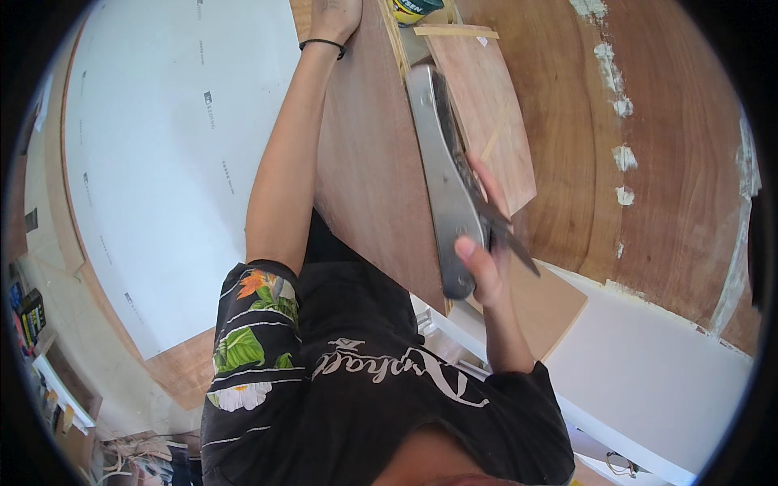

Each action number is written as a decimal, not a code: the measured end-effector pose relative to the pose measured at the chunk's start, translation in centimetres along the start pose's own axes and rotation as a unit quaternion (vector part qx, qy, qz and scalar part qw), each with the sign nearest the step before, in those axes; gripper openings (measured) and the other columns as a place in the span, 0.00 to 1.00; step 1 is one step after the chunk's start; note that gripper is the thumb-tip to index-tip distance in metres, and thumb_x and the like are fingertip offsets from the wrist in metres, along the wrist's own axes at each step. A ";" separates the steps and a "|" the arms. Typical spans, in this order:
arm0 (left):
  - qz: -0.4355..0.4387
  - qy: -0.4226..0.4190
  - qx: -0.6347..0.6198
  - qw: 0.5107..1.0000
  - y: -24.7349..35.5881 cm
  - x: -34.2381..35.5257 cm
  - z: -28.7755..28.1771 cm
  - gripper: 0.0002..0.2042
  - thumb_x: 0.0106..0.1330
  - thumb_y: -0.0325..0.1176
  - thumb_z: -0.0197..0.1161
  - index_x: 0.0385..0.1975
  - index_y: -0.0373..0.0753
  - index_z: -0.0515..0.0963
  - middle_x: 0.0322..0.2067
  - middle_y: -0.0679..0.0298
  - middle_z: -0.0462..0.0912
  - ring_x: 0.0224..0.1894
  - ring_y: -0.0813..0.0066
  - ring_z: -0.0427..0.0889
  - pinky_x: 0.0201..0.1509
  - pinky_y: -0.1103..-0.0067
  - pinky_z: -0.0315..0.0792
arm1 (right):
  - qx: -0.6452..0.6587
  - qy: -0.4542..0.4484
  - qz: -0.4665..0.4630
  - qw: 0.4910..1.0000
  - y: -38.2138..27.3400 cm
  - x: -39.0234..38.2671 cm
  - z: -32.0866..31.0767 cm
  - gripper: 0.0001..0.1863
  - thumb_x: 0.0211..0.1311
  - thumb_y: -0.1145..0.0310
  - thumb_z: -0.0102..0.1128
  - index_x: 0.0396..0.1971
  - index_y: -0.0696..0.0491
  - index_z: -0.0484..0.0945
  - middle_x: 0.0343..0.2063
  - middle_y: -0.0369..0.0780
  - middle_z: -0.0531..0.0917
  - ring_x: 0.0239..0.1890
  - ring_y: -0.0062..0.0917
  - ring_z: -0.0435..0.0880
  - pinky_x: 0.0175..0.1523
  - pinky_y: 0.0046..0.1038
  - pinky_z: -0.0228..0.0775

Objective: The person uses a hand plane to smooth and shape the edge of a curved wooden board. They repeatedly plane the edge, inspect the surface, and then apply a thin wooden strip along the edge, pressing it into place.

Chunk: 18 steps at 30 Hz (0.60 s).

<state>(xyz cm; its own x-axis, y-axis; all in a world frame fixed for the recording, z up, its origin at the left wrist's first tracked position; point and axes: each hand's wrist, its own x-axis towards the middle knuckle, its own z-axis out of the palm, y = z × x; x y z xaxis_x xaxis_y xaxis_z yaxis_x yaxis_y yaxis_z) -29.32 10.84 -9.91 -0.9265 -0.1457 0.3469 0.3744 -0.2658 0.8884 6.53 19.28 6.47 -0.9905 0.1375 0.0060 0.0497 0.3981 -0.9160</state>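
My right hand (484,263) grips a long silver metal hand tool (442,178) with rounded ends, its thumb lying over the near end. A dark pointed piece (516,247) juts from the tool toward the right; the exact kind of tool is unclear. The tool runs along the right edge of a reddish plywood panel (369,170) and looks slightly blurred. At the far end of that panel is my left hand (334,16), a dark band around its wrist. The top of the picture cuts off its fingers.
A large white sheet (174,162) lies to the left. Right of the tool are a smaller plywood piece (478,97) with tape strips and wooden boards (681,146) with white filler patches. A yellow and green can (415,10) stands at the far edge. Nearer is a white surface (640,364).
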 end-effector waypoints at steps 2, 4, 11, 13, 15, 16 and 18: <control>-0.007 0.004 -0.025 1.000 -0.2 0.1 0.1 0.24 0.81 0.44 0.40 0.48 0.27 0.77 0.47 0.53 0.80 0.54 0.66 0.74 0.65 0.72 0.65 | 0.021 -0.007 0.020 1.000 0.7 1.4 -0.1 0.48 0.58 0.52 0.67 0.74 0.63 0.60 0.69 0.51 0.69 0.72 0.39 0.67 0.75 0.38 0.53; -0.006 0.001 -0.032 0.999 -0.1 0.2 0.0 0.25 0.81 0.45 0.40 0.49 0.27 0.78 0.48 0.53 0.80 0.54 0.66 0.75 0.66 0.72 0.65 | 0.003 -0.041 -0.014 0.999 1.2 2.0 -0.3 0.48 0.58 0.53 0.66 0.73 0.62 0.60 0.69 0.51 0.70 0.72 0.39 0.68 0.75 0.38 0.54; -0.013 -0.014 -0.055 0.998 0.4 0.4 0.3 0.26 0.81 0.45 0.39 0.52 0.27 0.79 0.51 0.53 0.82 0.57 0.65 0.76 0.68 0.71 0.64 | 0.013 -0.023 -0.019 0.999 0.7 1.8 0.1 0.48 0.56 0.52 0.67 0.73 0.62 0.62 0.67 0.51 0.71 0.70 0.36 0.69 0.74 0.37 0.56; -0.011 -0.016 -0.066 0.998 0.6 0.3 0.7 0.27 0.81 0.46 0.39 0.53 0.27 0.79 0.51 0.53 0.82 0.58 0.65 0.76 0.69 0.71 0.64 | 0.029 -0.006 -0.009 1.000 0.4 3.1 0.4 0.47 0.56 0.53 0.67 0.73 0.62 0.62 0.67 0.51 0.71 0.70 0.36 0.69 0.74 0.37 0.56; 0.003 -0.008 -0.076 0.997 0.8 0.3 1.1 0.27 0.81 0.46 0.39 0.53 0.28 0.79 0.51 0.53 0.83 0.58 0.65 0.77 0.68 0.71 0.65 | 0.012 -0.016 -0.043 0.999 0.6 5.6 0.5 0.44 0.58 0.57 0.65 0.72 0.62 0.63 0.65 0.50 0.73 0.68 0.35 0.72 0.73 0.35 0.58; 0.000 0.000 -0.059 0.998 0.9 0.2 1.1 0.26 0.81 0.45 0.39 0.51 0.27 0.80 0.48 0.53 0.84 0.56 0.66 0.77 0.67 0.71 0.66 | 0.000 -0.022 -0.047 0.999 0.7 6.6 0.5 0.44 0.58 0.57 0.65 0.72 0.62 0.63 0.65 0.50 0.74 0.67 0.35 0.72 0.72 0.35 0.59; -0.016 -0.008 -0.055 0.998 0.9 0.2 0.6 0.26 0.81 0.44 0.39 0.50 0.27 0.80 0.48 0.53 0.83 0.55 0.67 0.77 0.66 0.70 0.66 | -0.021 -0.026 -0.058 0.998 0.7 7.0 0.7 0.44 0.59 0.55 0.66 0.72 0.61 0.64 0.64 0.49 0.75 0.65 0.34 0.74 0.72 0.34 0.60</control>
<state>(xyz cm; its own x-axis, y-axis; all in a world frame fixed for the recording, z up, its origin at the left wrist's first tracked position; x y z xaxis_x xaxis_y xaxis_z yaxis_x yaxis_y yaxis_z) -29.16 11.17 -8.86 -0.9381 -0.1211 0.3245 0.3460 -0.3738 0.8606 -0.45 19.92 5.62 -0.9951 0.0425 0.0893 -0.0611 0.4460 -0.8930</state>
